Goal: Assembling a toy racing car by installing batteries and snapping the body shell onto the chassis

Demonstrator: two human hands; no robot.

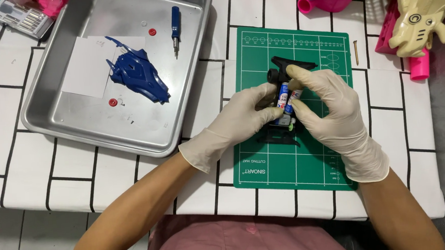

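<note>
My left hand (243, 119) and right hand (327, 106), both gloved, grip the small black plastic toy car frame (283, 91) over the green cutting mat (289, 167), so its two batteries (286, 97) face me.

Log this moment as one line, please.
left hand: gripping toy car chassis | right hand: fingers on its batteries | over green cutting mat | blue car shell in metal tray

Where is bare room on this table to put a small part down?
Free: the mat's near edge below the left hand and right hand; the tablecloth left of the tray; the tray's right half below the screwdriver. Crowded: the far edge, with pink and cream toys.
</note>
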